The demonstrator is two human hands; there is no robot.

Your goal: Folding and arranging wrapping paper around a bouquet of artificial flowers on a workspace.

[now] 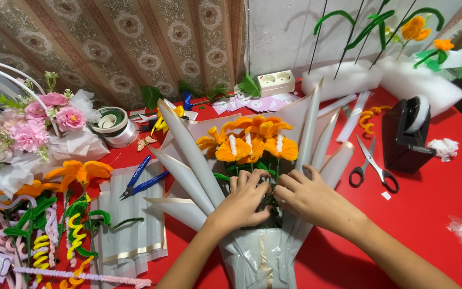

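The red bench (434, 214) carries a bouquet (252, 160) of orange flowers in pale wrapping, lying directly under both hands. The left hand (244, 200) and right hand (306, 192) (fingers curled, pressed together) grip its green stems. Scissors (372, 166) lie just right of the right hand; blue pliers (143, 181) lie left of the left.

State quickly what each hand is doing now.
Left hand: closed on the green stems of the orange pipe-cleaner flower bouquet.
Right hand: gripping the same stems.

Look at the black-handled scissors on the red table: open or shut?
Open: the scissors lie flat with blades slightly parted and handle loops spread.
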